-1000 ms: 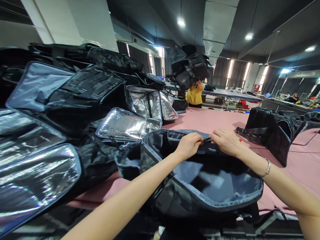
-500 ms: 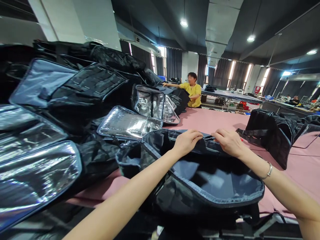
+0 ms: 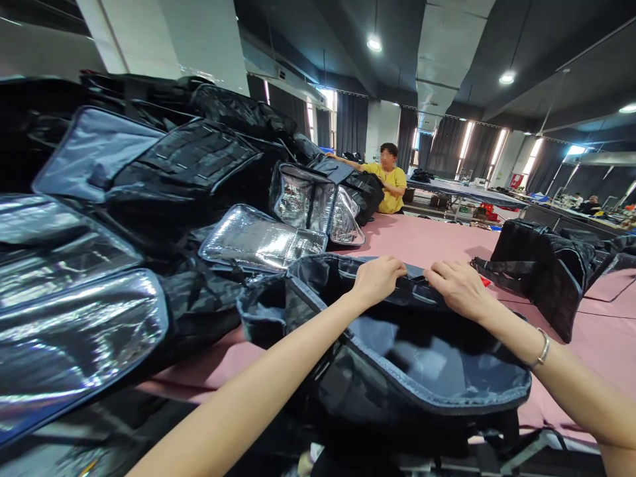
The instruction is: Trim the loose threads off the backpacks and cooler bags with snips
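In front of me stands a black camouflage bag (image 3: 358,384), its top open and its grey lining (image 3: 422,351) showing. At its far rim my left hand (image 3: 378,281) is closed, thumb and fingers pinching the edge. My right hand (image 3: 460,286) pinches the same rim a short way to the right. Between the hands runs a short dark stretch of the edge; its details are too small to make out. A small red tip (image 3: 485,281) shows just behind my right hand, and I cannot tell whether the hand holds it.
Black bags with silvery linings (image 3: 268,235) are heaped on the left. Another black bag (image 3: 541,265) stands on the pink tabletop (image 3: 427,232) at right. Across the table a person in yellow (image 3: 392,179) reaches toward the heap. Long worktables (image 3: 462,189) lie beyond.
The view has swung slightly left, so everything sits a little farther right. Both hands stay at the far rim, with a slight shift of the fingers.
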`<move>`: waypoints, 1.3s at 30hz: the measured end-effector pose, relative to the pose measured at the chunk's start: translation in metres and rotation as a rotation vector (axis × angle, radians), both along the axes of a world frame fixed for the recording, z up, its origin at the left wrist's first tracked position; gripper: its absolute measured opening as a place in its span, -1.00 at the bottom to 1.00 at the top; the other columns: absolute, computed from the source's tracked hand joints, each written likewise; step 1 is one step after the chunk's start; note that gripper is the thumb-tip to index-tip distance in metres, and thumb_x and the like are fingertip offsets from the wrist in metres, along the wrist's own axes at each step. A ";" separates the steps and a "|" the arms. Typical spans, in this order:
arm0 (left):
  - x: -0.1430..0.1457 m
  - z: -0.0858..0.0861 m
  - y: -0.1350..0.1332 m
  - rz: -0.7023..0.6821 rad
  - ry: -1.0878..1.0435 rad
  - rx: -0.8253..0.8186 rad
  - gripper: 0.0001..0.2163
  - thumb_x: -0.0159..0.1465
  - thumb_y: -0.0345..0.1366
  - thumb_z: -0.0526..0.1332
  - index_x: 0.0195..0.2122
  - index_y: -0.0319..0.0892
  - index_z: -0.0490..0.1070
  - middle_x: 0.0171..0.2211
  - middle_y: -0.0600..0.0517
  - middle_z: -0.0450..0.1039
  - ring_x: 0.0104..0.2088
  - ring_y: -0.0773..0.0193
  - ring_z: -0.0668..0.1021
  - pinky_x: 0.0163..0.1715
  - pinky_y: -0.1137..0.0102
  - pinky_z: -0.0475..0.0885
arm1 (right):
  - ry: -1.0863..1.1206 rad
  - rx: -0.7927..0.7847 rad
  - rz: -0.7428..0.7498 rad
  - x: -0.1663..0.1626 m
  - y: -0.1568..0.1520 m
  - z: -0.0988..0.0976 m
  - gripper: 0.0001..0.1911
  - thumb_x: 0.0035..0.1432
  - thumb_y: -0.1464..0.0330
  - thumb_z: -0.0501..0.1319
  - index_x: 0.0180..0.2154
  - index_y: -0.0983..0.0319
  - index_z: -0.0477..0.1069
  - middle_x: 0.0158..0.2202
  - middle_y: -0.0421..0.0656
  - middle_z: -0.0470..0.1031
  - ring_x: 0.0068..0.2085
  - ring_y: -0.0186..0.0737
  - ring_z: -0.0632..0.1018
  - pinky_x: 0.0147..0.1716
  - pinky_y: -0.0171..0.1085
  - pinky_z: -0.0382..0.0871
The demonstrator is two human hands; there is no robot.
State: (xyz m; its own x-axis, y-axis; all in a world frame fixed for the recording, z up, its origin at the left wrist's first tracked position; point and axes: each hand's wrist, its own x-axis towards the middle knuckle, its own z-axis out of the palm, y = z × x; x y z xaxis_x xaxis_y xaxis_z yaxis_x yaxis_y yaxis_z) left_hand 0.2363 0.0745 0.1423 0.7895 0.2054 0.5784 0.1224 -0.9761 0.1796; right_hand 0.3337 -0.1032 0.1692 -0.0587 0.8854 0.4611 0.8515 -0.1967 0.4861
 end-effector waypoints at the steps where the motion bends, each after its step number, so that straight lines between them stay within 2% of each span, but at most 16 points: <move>1: 0.000 0.000 0.000 -0.007 0.004 0.000 -0.81 0.26 -0.28 0.06 -0.36 -0.10 0.47 -0.34 0.07 0.50 -0.32 0.28 0.51 -0.40 0.45 0.31 | 0.058 -0.005 0.014 0.004 0.000 0.001 -0.84 0.20 0.46 0.04 -0.24 0.24 0.38 -0.29 -0.09 0.42 -0.29 -0.23 0.38 -0.36 -0.28 0.12; 5: -0.002 0.001 0.003 -0.056 0.016 -0.011 -0.80 0.26 -0.29 0.05 -0.35 -0.10 0.48 -0.31 0.08 0.50 -0.30 0.28 0.51 -0.35 0.45 0.32 | 0.316 -0.017 0.145 0.021 0.001 0.002 -0.83 0.17 0.37 0.11 -0.17 0.22 0.37 -0.24 -0.14 0.43 -0.25 -0.29 0.42 -0.32 -0.35 0.20; 8: -0.003 0.000 0.003 -0.093 0.022 -0.012 -0.80 0.26 -0.31 0.05 -0.34 -0.09 0.47 -0.32 0.09 0.50 -0.30 0.29 0.51 -0.33 0.45 0.33 | 0.371 0.014 0.186 0.025 0.006 0.000 -0.82 0.19 0.34 0.09 -0.19 0.24 0.38 -0.26 -0.12 0.43 -0.25 -0.28 0.43 -0.31 -0.34 0.22; 14: -0.006 0.000 0.001 -0.067 0.008 0.034 -0.79 0.27 -0.30 0.02 -0.32 -0.12 0.46 -0.33 0.06 0.49 -0.33 0.29 0.51 -0.37 0.45 0.33 | 0.245 0.068 0.145 0.018 0.015 -0.003 -0.79 0.22 0.34 0.04 -0.19 0.27 0.39 -0.26 -0.07 0.43 -0.24 -0.22 0.40 -0.30 -0.30 0.20; 20: -0.005 0.000 0.000 -0.057 0.017 -0.013 -0.81 0.27 -0.32 0.04 -0.34 -0.10 0.44 -0.32 0.06 0.49 -0.30 0.27 0.51 -0.34 0.44 0.34 | 0.067 0.063 0.118 0.019 0.018 -0.003 -0.79 0.24 0.36 0.02 -0.22 0.25 0.40 -0.29 -0.08 0.44 -0.26 -0.22 0.37 -0.32 -0.28 0.11; 26: -0.007 -0.003 -0.002 -0.115 -0.078 -0.140 -0.85 0.23 -0.38 0.05 -0.24 -0.07 0.37 -0.31 0.12 0.47 -0.29 0.30 0.49 -0.32 0.44 0.33 | 0.112 0.046 0.153 0.026 0.018 -0.002 -0.83 0.21 0.40 0.05 -0.25 0.24 0.40 -0.32 -0.11 0.44 -0.29 -0.24 0.38 -0.34 -0.29 0.11; 30: -0.008 -0.006 -0.002 -0.187 -0.128 -0.105 -0.80 0.17 -0.50 0.02 -0.34 -0.11 0.38 -0.32 0.08 0.41 -0.31 0.32 0.46 -0.31 0.44 0.34 | 0.194 0.082 0.117 0.029 0.006 0.004 -0.81 0.22 0.39 0.03 -0.22 0.24 0.40 -0.28 -0.09 0.43 -0.27 -0.24 0.39 -0.33 -0.31 0.15; 33: -0.007 -0.011 -0.005 -0.220 -0.172 -0.081 -0.91 0.16 -0.40 0.12 -0.32 -0.14 0.37 -0.26 0.05 0.38 -0.36 0.34 0.44 -0.32 0.44 0.35 | 0.199 0.078 0.103 0.028 -0.007 0.009 -0.80 0.23 0.38 0.03 -0.19 0.25 0.39 -0.27 -0.08 0.43 -0.27 -0.24 0.40 -0.32 -0.31 0.17; 36: -0.002 -0.017 -0.008 -0.183 -0.221 -0.031 -0.85 0.11 -0.27 0.25 -0.31 -0.15 0.36 -0.25 0.04 0.37 -0.37 0.33 0.44 -0.35 0.43 0.35 | 0.136 0.067 0.082 0.024 -0.017 0.010 -0.81 0.22 0.40 0.04 -0.19 0.25 0.39 -0.27 -0.09 0.44 -0.28 -0.23 0.39 -0.31 -0.31 0.16; 39: 0.003 -0.022 -0.010 -0.114 -0.291 0.036 -0.88 0.12 -0.29 0.26 -0.33 -0.15 0.36 -0.25 0.04 0.39 -0.37 0.33 0.45 -0.38 0.43 0.32 | 0.062 0.072 0.039 0.019 -0.021 0.009 -0.82 0.20 0.41 0.06 -0.21 0.24 0.41 -0.28 -0.10 0.45 -0.28 -0.22 0.39 -0.33 -0.30 0.13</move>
State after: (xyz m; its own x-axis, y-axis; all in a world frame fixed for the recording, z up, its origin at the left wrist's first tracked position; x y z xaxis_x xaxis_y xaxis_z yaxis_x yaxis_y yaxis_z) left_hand 0.2395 0.0641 0.1207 0.6064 0.1004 0.7888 -0.0394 -0.9870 0.1560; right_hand 0.3524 -0.1237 0.1780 -0.0616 0.8475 0.5272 0.8872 -0.1955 0.4179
